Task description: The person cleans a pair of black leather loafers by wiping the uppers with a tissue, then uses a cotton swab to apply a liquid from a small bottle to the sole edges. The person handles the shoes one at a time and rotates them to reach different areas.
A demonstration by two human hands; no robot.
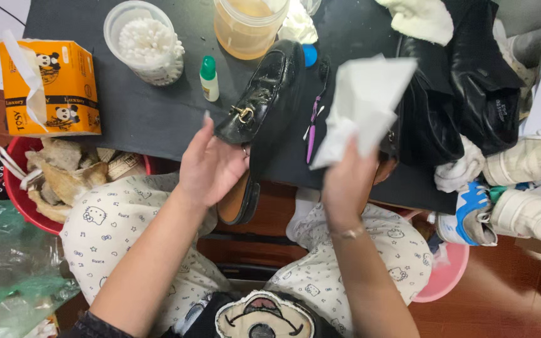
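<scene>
Held by left hand [211, 166]: black loafer [261, 103] at table edge | white tissue [361, 106] gripped by right hand [349, 181] | round tub [145, 40] filled with cotton swabs | loafer's toe pointed away, long axis slightly rightward

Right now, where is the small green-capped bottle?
In the head view the green-capped bottle stands upright on the black table, left of the black shoe held by the left hand, just right of the cotton swab tub.

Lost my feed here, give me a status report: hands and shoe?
Left hand grips black loafer at table edge. Right hand holds white tissue up beside it. Nothing between them.
</scene>
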